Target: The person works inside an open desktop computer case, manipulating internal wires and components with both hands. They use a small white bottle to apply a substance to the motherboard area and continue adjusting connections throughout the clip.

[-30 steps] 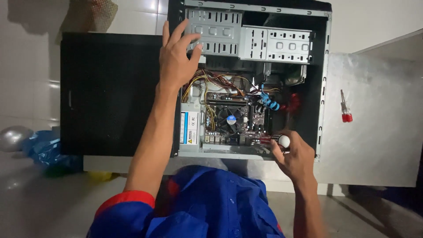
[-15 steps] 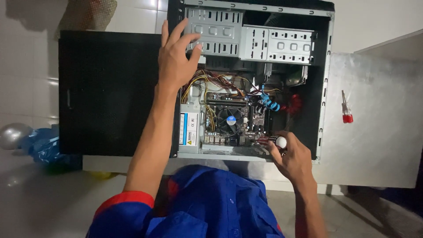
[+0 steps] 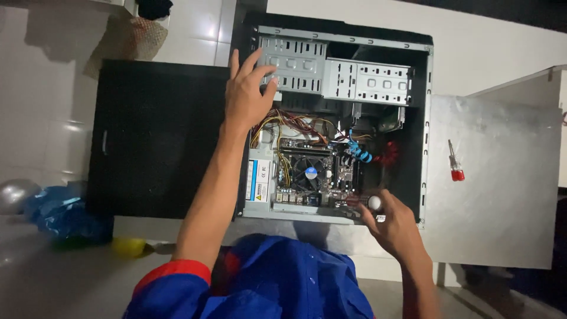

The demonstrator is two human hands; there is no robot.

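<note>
While the left hand (image 3: 248, 97) lies spread on the drive cage (image 3: 292, 62) of the open computer case (image 3: 336, 124), the right hand (image 3: 393, 227) grips a white-capped screwdriver (image 3: 374, 202) at the motherboard's (image 3: 313, 177) lower edge; a red screwdriver (image 3: 455, 162) lies on the side panel (image 3: 496, 195).

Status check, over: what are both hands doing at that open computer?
Left hand flat on the drive cage. Right hand grips a white-topped tool at the motherboard edge. Red screwdriver lies aside.
</note>
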